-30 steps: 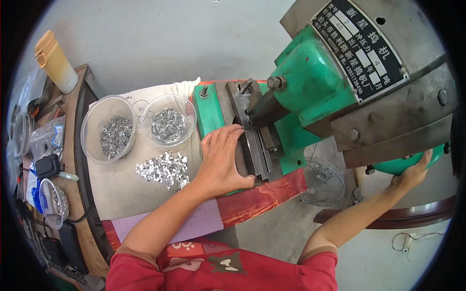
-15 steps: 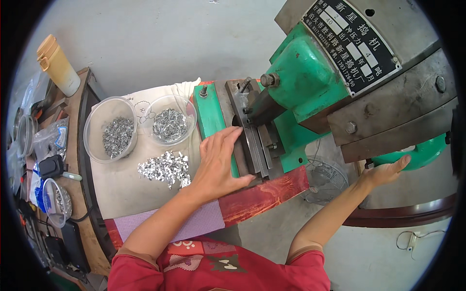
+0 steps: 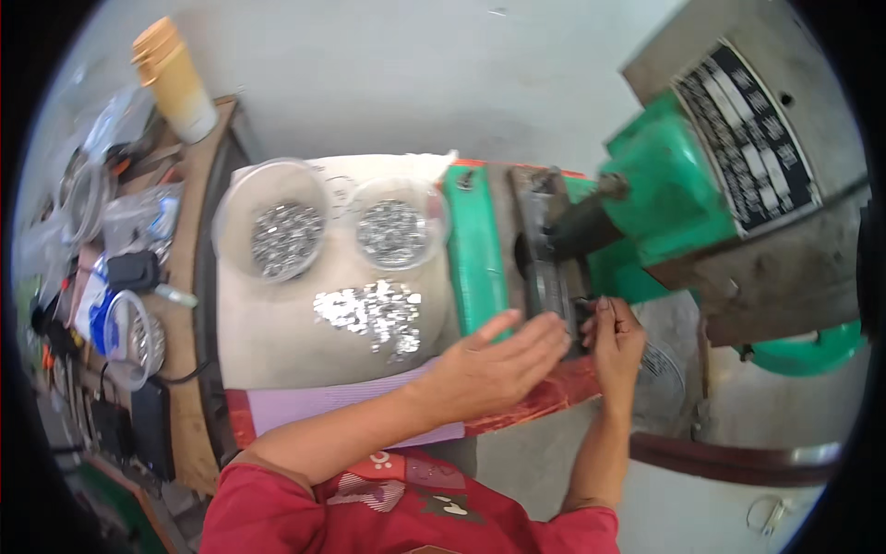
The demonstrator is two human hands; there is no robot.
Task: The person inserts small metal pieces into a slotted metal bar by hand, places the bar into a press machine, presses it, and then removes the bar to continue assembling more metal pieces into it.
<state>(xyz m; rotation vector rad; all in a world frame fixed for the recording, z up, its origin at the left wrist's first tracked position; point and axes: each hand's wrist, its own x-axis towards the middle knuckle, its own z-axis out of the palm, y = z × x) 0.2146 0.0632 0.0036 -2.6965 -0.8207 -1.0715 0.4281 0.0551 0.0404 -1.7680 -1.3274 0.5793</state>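
Note:
A green hand press [image 3: 664, 175] stands at the right, with a dark steel die [image 3: 551, 282] on its bed. My left hand [image 3: 503, 365] is at the front end of the die, fingers stretched out and thumb apart. I see nothing in it. On the die's right side is my right hand [image 3: 616, 334], its fingertips pinched together; anything between them is too small and blurred to name. Left of the press lies a loose heap of small shiny metal pieces [image 3: 374, 309]. Behind it, two clear round tubs, a left tub [image 3: 231, 235] and a right tub [image 3: 437, 242], hold small metal parts.
A green handwheel [image 3: 812, 351] hangs at the right of the press. Under the tubs lies a beige cloth [image 3: 268, 342], with a purple mat [image 3: 346, 399] along the front edge. A cluttered side bench [image 3: 198, 406] at the left carries a yellow bottle [image 3: 175, 83], bags and a clear tub.
My right hand has left the green handwheel and come to the die's right side. My left hand has drawn back toward the die's front end. The whole view has shifted rightward.

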